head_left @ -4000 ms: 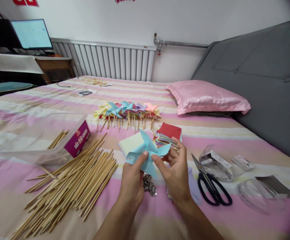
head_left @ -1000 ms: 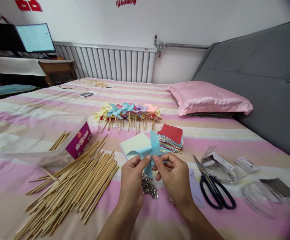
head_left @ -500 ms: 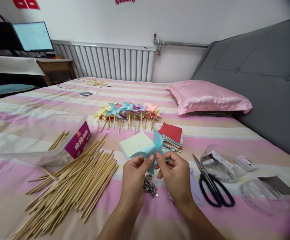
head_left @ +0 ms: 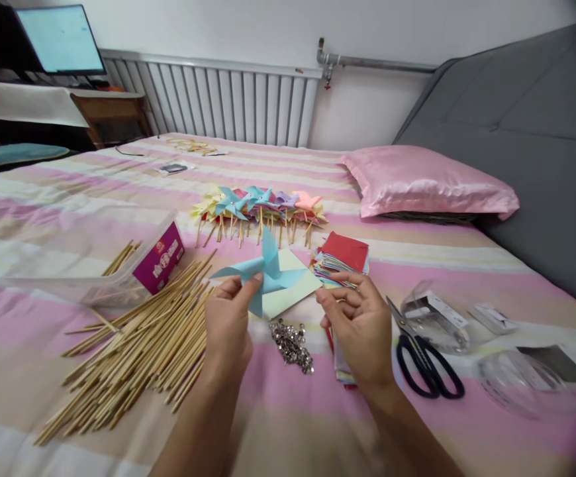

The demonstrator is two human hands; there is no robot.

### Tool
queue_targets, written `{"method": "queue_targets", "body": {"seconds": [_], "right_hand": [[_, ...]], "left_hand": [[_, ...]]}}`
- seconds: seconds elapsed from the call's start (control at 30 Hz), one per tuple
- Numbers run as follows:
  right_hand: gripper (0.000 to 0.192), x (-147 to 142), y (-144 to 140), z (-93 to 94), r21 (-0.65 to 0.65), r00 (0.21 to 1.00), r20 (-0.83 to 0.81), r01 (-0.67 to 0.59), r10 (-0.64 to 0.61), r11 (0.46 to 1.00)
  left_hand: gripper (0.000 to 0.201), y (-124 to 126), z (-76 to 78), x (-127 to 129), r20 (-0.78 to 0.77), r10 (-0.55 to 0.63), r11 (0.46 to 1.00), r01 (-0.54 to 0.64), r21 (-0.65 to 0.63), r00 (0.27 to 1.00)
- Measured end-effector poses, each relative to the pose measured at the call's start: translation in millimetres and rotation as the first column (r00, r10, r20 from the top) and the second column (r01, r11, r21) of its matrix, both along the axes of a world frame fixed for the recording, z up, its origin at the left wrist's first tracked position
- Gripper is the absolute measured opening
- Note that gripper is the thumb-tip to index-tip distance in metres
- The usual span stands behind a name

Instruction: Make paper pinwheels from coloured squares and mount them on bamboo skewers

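A light blue paper pinwheel (head_left: 268,266) with folded blades is pinched at its middle by the thumb and fingers of my left hand (head_left: 229,318). To the right, apart from the pinwheel, is my right hand (head_left: 360,321). Its thumb and forefinger are pressed together; anything between them is too small to make out. Behind the pinwheel lies a stack of pale green paper (head_left: 295,291), partly covered. A heap of small shiny metal pins (head_left: 292,346) rests on the bedspread between my wrists. Lilac and other paper sheets (head_left: 341,364) are partly hidden under my right hand.
Wooden sticks (head_left: 139,358) are heaped at left beside a clear plastic box (head_left: 161,260). Pinwheels on sticks (head_left: 258,202) lie farther back. Right of them sits a red-topped paper stack (head_left: 345,250). Black-handled scissors (head_left: 427,371) and clear packaging (head_left: 434,318) lie at right, below a pink pillow (head_left: 432,179).
My hands have moved apart. The left has carried the pinwheel left and its blades now show spread; the right has let go of it. The pin heap is more exposed.
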State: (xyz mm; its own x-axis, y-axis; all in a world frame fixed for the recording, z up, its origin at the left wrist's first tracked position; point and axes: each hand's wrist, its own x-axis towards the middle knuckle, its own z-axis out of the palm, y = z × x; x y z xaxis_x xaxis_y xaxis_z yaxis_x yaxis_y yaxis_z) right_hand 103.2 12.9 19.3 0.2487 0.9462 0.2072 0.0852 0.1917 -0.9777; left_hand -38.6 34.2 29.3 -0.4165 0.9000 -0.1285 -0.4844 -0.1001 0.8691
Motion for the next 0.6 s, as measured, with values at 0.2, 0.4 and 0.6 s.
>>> {"method": "queue_targets", "body": {"seconds": [0.2,0.4,0.6], "right_hand": [[0.015,8.8,6.7,-19.3,-0.277,0.746,0.562,-0.235,0.356,0.932],[0.031,-1.7,5.4,-35.1,-0.378,0.487,0.735,-0.284,0.472,0.881],[0.019,-7.7,10.0,-39.1,-0.33,0.546,0.709,-0.304,0.447,0.894]], "left_hand": [[0.018,5.3,-3.7,-9.6,-0.05,0.018,1.0,-0.019,-0.023,0.999],[0.016,4.5,-7.8,-6.2,-0.076,-0.03,0.999,0.028,-0.033,0.997],[0.015,4.4,-8.7,-3.6,-0.079,-0.083,0.996,0.079,-0.051,0.993]]}}
